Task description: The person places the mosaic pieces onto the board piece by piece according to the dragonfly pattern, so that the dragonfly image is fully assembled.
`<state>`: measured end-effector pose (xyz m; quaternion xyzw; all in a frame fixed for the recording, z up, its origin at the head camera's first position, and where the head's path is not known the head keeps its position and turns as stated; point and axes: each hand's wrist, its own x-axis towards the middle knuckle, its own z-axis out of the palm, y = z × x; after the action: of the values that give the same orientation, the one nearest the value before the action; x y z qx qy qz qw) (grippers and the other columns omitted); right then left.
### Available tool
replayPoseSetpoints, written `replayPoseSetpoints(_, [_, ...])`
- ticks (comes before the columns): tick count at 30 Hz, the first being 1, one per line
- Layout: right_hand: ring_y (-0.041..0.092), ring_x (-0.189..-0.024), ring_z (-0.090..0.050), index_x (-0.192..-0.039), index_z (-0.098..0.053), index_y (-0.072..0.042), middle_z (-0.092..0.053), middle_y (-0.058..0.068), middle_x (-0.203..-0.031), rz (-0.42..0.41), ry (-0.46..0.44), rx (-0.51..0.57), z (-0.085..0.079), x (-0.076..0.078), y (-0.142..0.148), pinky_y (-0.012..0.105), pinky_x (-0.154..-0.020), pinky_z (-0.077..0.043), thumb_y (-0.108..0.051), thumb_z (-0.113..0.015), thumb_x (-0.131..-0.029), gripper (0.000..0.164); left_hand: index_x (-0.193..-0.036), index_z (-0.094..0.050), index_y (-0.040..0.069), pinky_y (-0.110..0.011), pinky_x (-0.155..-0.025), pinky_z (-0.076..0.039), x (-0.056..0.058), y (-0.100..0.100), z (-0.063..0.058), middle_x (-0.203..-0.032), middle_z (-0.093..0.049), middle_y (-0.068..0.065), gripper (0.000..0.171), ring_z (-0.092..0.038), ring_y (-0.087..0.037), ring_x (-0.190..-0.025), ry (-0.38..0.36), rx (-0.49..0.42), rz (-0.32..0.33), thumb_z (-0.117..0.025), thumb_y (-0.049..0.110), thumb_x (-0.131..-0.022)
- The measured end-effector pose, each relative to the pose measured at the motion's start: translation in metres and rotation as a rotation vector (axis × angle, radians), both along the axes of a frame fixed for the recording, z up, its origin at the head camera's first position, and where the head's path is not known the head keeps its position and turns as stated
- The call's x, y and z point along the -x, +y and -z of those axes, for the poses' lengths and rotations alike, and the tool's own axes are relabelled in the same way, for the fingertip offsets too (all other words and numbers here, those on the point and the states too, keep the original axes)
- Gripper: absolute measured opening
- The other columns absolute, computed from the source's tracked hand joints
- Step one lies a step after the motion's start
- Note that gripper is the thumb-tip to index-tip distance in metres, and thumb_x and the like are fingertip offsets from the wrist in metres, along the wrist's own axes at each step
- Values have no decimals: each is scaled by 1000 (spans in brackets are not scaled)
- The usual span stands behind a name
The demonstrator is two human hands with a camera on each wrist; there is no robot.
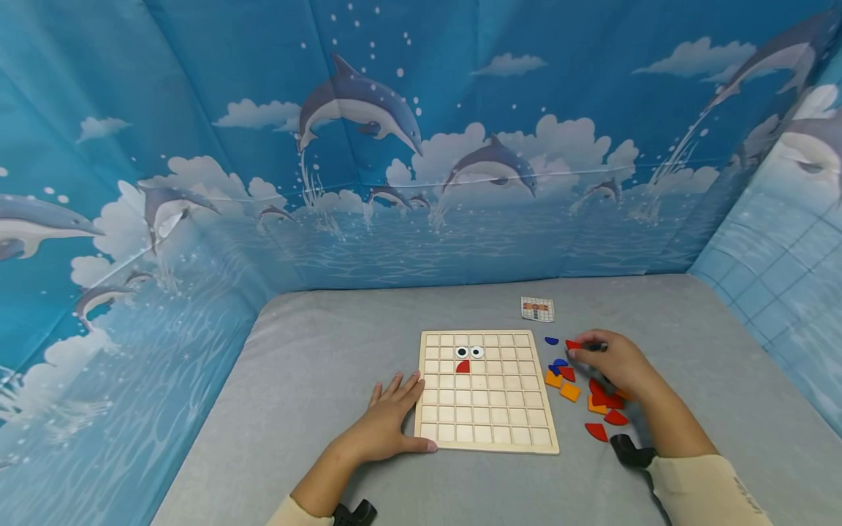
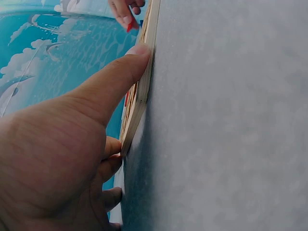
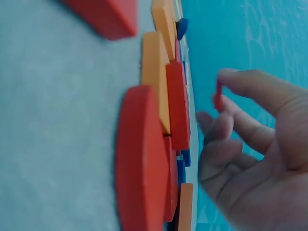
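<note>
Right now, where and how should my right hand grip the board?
Probably the near right corner of the wooden board, coming from the right: thumb on the near edge, fingers along the right. It lies flat with that corner bare; loose pieces crowd farther up. The right hand must first release its red piece.

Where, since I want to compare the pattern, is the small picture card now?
In the head view, the card lies right of centre on the grey table, just beyond the far right corner of the board.
</note>
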<state>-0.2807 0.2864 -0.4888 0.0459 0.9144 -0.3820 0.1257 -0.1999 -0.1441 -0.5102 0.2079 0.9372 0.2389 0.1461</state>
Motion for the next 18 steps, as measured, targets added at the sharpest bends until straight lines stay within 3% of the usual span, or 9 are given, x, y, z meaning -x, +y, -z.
replayPoseSetpoints(5, [25, -89, -54, -129, -58, -4, -63, 15, -112, -16, 67, 81, -9, -6, -11, 30, -66, -47, -38, -65, -98, 46, -163, -23, 18, -66, -124, -1, -1, 0, -1, -172, -13, 3, 112, -4, -32, -160, 7, -2, 4, -74, 70, -77])
replayPoseSetpoints(11, [24, -95, -61, -138, -56, -5, -64, 18, -124, -58, 162, 125, -17, -11, -27, 31, -74, -53, -33, -63, -100, 48, -162, -24, 16, -67, -123, -2, -2, 0, -1, -172, -14, 1, 112, -6, -34, -159, 17, -10, 10, -75, 69, -78])
replayPoseSetpoints(18, [24, -84, -60, -143, -56, -7, -68, 17, -113, -125, 187, 179, -22, -20, -46, 31, -63, -51, -30, -59, -102, 47, -163, -23, 18, -65, -124, -1, -2, -1, 0, -172, -13, 3, 112, -5, -32, -160, 17, 0, 6, -74, 70, -77])
